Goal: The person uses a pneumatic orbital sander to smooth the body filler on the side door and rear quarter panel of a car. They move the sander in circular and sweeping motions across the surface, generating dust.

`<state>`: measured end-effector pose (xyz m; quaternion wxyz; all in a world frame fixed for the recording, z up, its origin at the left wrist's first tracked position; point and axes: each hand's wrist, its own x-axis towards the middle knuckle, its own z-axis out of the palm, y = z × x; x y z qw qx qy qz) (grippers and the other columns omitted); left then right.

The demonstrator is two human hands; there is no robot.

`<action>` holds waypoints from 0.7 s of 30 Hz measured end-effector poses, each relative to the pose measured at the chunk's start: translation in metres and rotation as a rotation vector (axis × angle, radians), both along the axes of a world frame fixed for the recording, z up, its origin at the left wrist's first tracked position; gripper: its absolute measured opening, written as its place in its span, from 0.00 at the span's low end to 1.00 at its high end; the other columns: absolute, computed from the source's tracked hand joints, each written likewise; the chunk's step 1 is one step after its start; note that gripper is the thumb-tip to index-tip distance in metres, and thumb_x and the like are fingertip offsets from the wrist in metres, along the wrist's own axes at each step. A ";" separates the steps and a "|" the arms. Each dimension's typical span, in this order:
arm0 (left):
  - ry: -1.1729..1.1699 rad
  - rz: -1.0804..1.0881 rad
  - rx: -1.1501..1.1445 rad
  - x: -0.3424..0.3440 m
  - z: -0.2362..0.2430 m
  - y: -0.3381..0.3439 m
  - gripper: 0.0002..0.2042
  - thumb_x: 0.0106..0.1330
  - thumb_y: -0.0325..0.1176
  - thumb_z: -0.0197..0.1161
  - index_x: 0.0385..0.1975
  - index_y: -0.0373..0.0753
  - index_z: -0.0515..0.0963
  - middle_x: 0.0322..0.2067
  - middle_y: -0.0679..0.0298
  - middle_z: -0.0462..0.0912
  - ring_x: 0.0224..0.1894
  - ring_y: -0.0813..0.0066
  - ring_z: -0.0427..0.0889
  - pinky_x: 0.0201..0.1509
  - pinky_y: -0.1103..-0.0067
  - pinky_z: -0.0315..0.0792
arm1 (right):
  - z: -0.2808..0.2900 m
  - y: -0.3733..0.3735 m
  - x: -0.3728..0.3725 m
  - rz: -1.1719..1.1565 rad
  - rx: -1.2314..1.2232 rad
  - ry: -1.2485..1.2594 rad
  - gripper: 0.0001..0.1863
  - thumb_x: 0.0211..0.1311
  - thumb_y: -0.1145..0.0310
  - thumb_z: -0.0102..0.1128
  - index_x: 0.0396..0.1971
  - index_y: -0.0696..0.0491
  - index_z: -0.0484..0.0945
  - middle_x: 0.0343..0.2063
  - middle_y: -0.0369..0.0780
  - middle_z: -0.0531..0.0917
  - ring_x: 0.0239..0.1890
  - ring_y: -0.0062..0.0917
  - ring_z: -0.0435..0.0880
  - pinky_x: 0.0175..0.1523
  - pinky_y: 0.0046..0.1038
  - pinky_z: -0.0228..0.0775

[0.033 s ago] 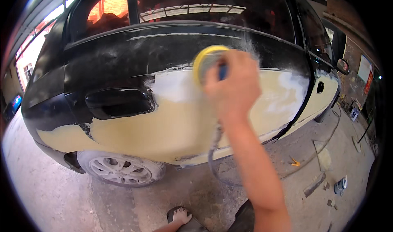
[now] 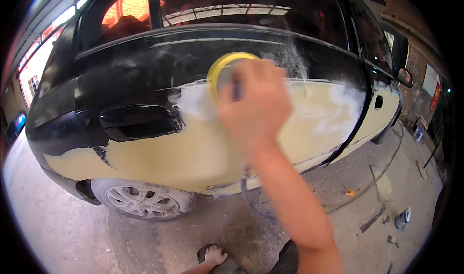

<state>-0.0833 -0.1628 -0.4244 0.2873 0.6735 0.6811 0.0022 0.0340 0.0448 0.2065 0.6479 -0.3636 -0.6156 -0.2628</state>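
My right hand (image 2: 258,104) grips a round sander (image 2: 217,72) with a yellow pad, its fingers wrapped round the body and slightly blurred by motion. The pad lies against the rear door of a black car, where pale yellow filler (image 2: 159,153) meets dark paint. A whitish sanded patch (image 2: 191,102) shows beside it. Left of the pad is the black door handle (image 2: 140,115). From under my right wrist a grey hose (image 2: 246,192) hangs down. Low in the view, my left hand (image 2: 216,254) rests on my knee with its fingers laid over it, holding nothing.
A dusty wheel (image 2: 140,200) stands at the lower left. On the concrete floor to the right lie the trailing hose (image 2: 374,181), a small orange-yellow object (image 2: 348,192), a flat strip (image 2: 371,218) and a can (image 2: 402,219). The side mirror (image 2: 405,77) juts out at far right.
My right hand and the sander have slid left along the door, toward the handle. The hose has swung slightly left with them. My left hand has stayed on the knee.
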 end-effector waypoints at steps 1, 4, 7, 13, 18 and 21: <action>0.010 0.000 0.005 0.001 -0.001 -0.003 0.29 0.64 0.58 0.59 0.56 0.44 0.82 0.66 0.53 0.74 0.72 0.56 0.66 0.76 0.54 0.57 | -0.001 -0.009 -0.017 0.067 0.053 -0.105 0.10 0.45 0.73 0.68 0.29 0.49 0.77 0.34 0.38 0.80 0.41 0.37 0.81 0.42 0.38 0.76; 0.033 0.000 0.024 0.004 -0.002 -0.005 0.28 0.64 0.58 0.59 0.56 0.44 0.82 0.66 0.54 0.74 0.72 0.55 0.66 0.76 0.54 0.57 | -0.002 -0.012 -0.054 0.149 0.085 -0.175 0.12 0.45 0.71 0.68 0.33 0.51 0.80 0.36 0.42 0.80 0.45 0.37 0.80 0.52 0.37 0.73; 0.036 0.018 0.035 -0.001 -0.003 -0.007 0.28 0.64 0.58 0.59 0.56 0.44 0.82 0.65 0.55 0.75 0.72 0.55 0.67 0.76 0.54 0.56 | 0.017 0.000 -0.019 -0.022 0.048 -0.084 0.10 0.47 0.72 0.67 0.32 0.51 0.79 0.36 0.41 0.80 0.45 0.37 0.80 0.50 0.38 0.74; 0.002 0.052 -0.026 -0.002 0.016 0.003 0.28 0.64 0.58 0.59 0.55 0.44 0.83 0.64 0.55 0.76 0.71 0.56 0.67 0.75 0.54 0.57 | 0.012 0.013 0.036 -0.049 -0.099 0.113 0.06 0.52 0.72 0.64 0.31 0.50 0.78 0.36 0.38 0.80 0.43 0.37 0.80 0.44 0.38 0.75; 0.057 -0.005 0.001 0.005 0.010 -0.001 0.28 0.63 0.58 0.59 0.54 0.45 0.83 0.63 0.54 0.76 0.70 0.56 0.68 0.75 0.55 0.57 | 0.003 -0.007 -0.035 0.127 0.109 -0.112 0.09 0.44 0.73 0.67 0.28 0.50 0.78 0.34 0.39 0.79 0.41 0.37 0.80 0.42 0.36 0.75; 0.079 -0.029 -0.088 0.004 0.010 0.003 0.29 0.64 0.60 0.58 0.58 0.46 0.82 0.64 0.52 0.74 0.70 0.52 0.67 0.76 0.55 0.56 | -0.002 -0.007 -0.037 0.147 0.102 -0.158 0.13 0.42 0.72 0.67 0.32 0.50 0.79 0.37 0.41 0.80 0.46 0.35 0.79 0.50 0.34 0.70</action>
